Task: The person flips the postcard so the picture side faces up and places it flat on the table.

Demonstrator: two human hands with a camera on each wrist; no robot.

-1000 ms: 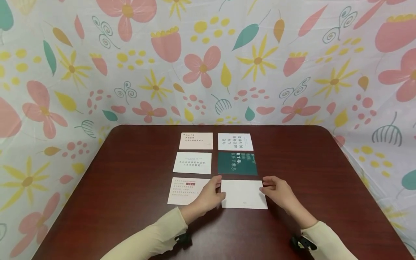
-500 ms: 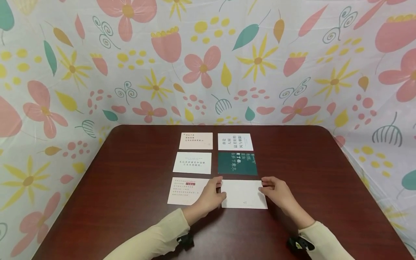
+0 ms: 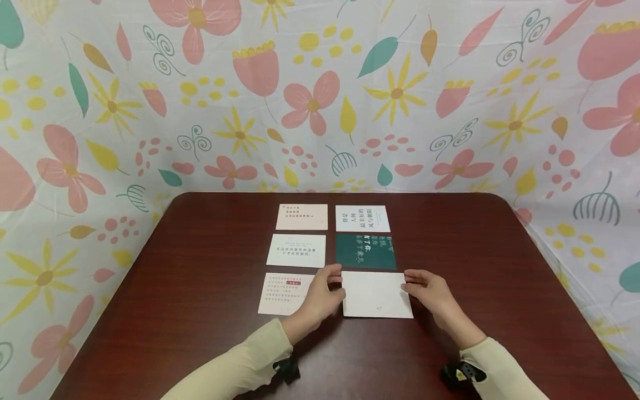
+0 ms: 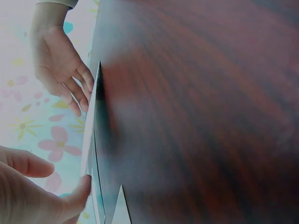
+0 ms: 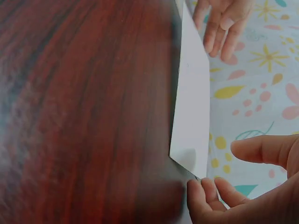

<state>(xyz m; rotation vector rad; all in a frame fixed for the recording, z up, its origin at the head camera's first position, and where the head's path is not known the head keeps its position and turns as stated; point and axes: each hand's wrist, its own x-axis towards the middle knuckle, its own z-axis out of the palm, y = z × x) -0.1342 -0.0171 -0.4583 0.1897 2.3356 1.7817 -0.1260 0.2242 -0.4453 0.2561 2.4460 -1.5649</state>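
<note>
In the head view my left hand point(image 3: 322, 297) is at the left edge of a mostly blank white card point(image 3: 377, 294). My right hand point(image 3: 431, 294) meets its right edge, fingers at the far corner. In the left wrist view, bent fingertips point(image 4: 85, 186) touch the card while the thumb stays apart from it. Likewise in the right wrist view, my fingertips point(image 5: 198, 191) reach the card's lower corner, and a gap separates the thumb point(image 5: 243, 149) from it. A dark shadow shows beside the raised-looking card. Partly behind my left hand lies a pink card with red print point(image 3: 280, 297).
A dark green card point(image 3: 365, 258) and a white card with large print point(image 3: 362, 218) lie farther back on the right. Behind the pink card are a white printed card point(image 3: 296, 256) and a pale pink one point(image 3: 301, 222). A flowered curtain point(image 3: 320, 161) borders the brown table point(image 3: 200, 316).
Over the last half second the blank white card has shifted slightly away from me and up, its far edge nearer the green card. Both hands have moved with it. The other cards stay put.
</note>
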